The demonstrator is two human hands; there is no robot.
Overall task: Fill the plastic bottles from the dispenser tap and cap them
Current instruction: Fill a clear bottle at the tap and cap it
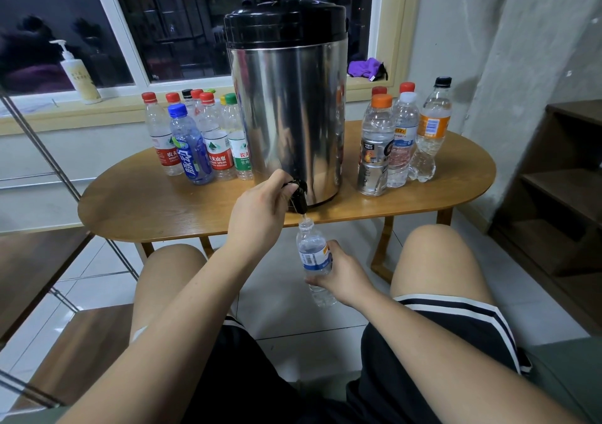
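- While the left hand curled its fingers round the lever of the black tap at the foot of the steel dispenser, the right hand gripped an uncapped bottle by its lower half. The bottle's mouth sat just under the spout, below the edge of the counter.
- That bottle's blue-and-white label was too small to read, and its water level was hard to make out.
- Left of the dispenser, the capped bottles looked empty. A red-labelled bottle read "农夫山泉" and a blue bottle read "脉动". A green-labelled bottle was partly hidden by the dispenser.
- Right of it, an orange-capped bottle, a white-capped bottle and a black-capped bottle with an orange label held clear liquid, their print unreadable.
- Two red-capped bottles stood mostly hidden behind them.
- A pump bottle stood on the windowsill, its writing blurred.
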